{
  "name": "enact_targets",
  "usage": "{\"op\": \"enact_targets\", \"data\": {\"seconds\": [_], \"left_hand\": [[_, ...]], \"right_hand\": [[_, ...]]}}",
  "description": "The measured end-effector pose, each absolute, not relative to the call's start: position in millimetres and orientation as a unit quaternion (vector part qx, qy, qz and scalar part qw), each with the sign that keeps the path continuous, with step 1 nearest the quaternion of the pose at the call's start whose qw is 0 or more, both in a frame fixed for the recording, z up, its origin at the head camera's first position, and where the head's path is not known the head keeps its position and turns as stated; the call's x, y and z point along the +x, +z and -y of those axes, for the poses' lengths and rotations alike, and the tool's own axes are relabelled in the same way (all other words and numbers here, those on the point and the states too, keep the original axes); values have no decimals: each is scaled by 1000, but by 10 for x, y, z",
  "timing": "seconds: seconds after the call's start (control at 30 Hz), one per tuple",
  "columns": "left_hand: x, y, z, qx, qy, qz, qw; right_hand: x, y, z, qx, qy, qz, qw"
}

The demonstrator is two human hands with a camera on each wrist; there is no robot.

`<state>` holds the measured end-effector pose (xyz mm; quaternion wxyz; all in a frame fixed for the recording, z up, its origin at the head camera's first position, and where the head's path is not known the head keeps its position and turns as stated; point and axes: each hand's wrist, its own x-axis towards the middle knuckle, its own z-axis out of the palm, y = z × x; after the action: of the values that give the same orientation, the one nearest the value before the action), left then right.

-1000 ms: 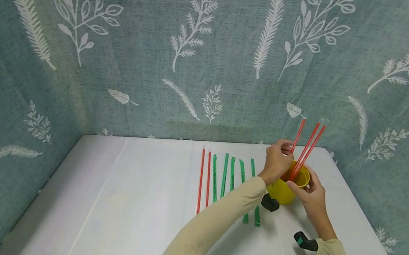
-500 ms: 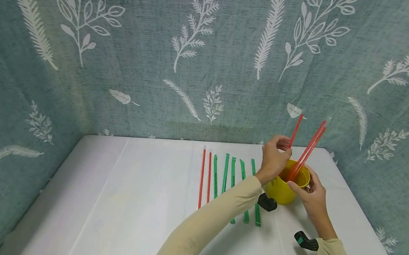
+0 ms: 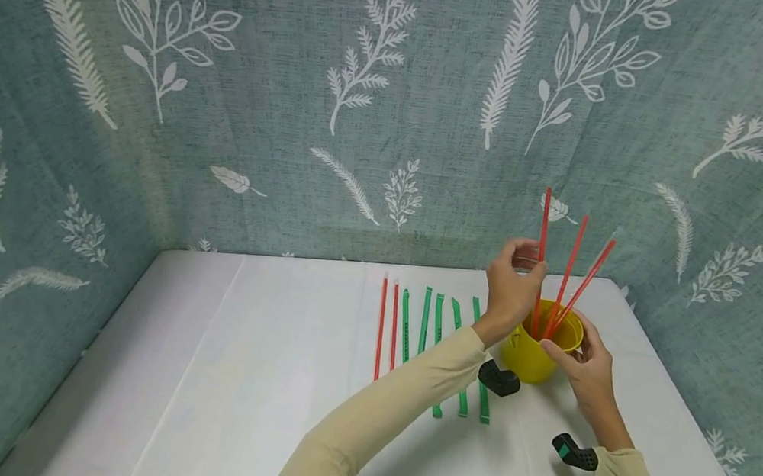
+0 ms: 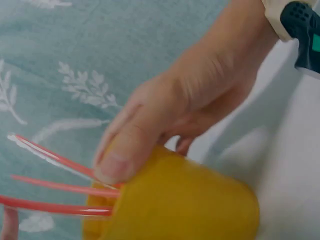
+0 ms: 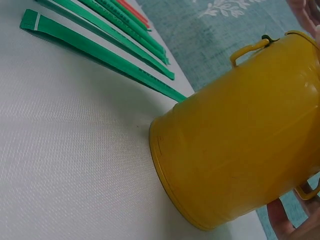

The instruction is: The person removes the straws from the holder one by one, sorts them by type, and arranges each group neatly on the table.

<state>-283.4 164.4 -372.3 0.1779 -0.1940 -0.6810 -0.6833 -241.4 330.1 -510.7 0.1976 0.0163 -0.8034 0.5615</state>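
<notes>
My left hand (image 3: 513,290) pinches an upright red drinking straw (image 3: 545,223), whose lower end is inside a small yellow bucket (image 3: 527,361). Two more red straws (image 3: 573,258) lean to the right in the bucket, fanned apart. My right hand (image 3: 588,369) grips the bucket's right side, thumb at the near rim, also seen in the left wrist view, where the right hand (image 4: 145,125) lies over the rim. Side-on in the right wrist view, the bucket (image 5: 240,130) shows small looped handles; fingers of the right hand (image 5: 300,225) appear low at its edge.
Left of the bucket, two red straws (image 3: 381,322) and several green-wrapped straws (image 3: 425,319) lie in a row on the white table (image 3: 257,379), partly hidden by the left forearm. A leaf-patterned cloth (image 3: 265,89) hangs behind the table.
The left hand has drawn its red straw upward and tipped it from leaning right to upright. The other two straws in the bucket have spread apart. The right hand keeps its grip.
</notes>
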Motion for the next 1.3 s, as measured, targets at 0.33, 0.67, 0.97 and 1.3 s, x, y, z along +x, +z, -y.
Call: {"op": "enact_targets", "data": {"seconds": [0.33, 0.67, 0.97, 1.3], "left_hand": [[-2671, -3376, -1370, -203, -710, 639, 215], [-2564, -3141, -1079, -203, -743, 599, 218], [-2548, -3170, -778, -191, -747, 603, 206], [-2650, -3417, -420, -139, -775, 595, 163]], "right_hand": [[-2252, -4793, -3141, 21, 580, 792, 190], [-2369, -5048, -3283, 7, 563, 805, 186], [-2245, -4852, -3193, 6, 572, 801, 178], [-2380, -5063, -3277, 11, 568, 800, 193]]}}
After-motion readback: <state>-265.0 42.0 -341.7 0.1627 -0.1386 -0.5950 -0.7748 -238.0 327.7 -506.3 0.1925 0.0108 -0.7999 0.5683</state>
